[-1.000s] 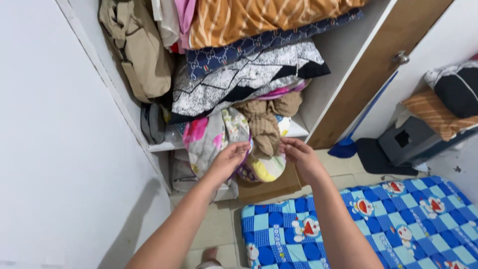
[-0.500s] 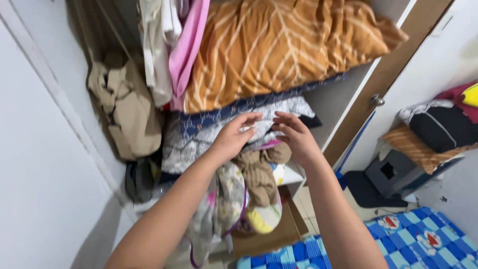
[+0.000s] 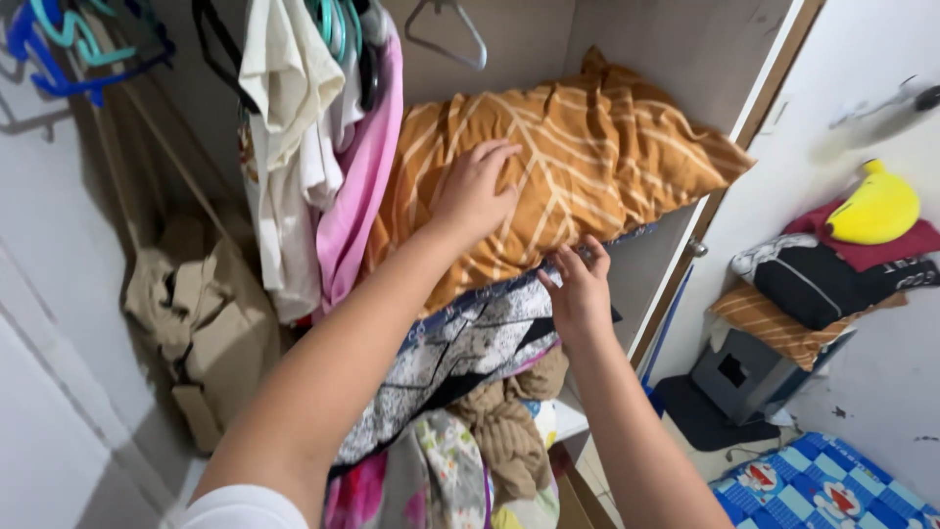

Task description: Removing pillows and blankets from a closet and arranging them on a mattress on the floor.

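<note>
Pillow [image 3: 587, 157] sits steadied under the flat, open left hand [image 3: 473, 191]; right hand [image 3: 578, 289] pinches its lower edge.

Nothing packaged or labelled here

I see no packages, labels, signs or screens anywhere in my view, only cloth and bedding.

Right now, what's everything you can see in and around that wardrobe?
pillow: 1, orange with pale stripes, top of the wardrobe stack
bedding: several folded, black-and-white and navy, under the pillow
hanging clothes: several, white and pink, left of the pillow
empty hanger: 1, grey, above the pillow
bag: 1, beige, wardrobe's left
banana toy: 1, yellow, on a pile at right
mat: 1, blue checked, floor
left hand: flat on the pillow
right hand: at the pillow's lower edge
</note>
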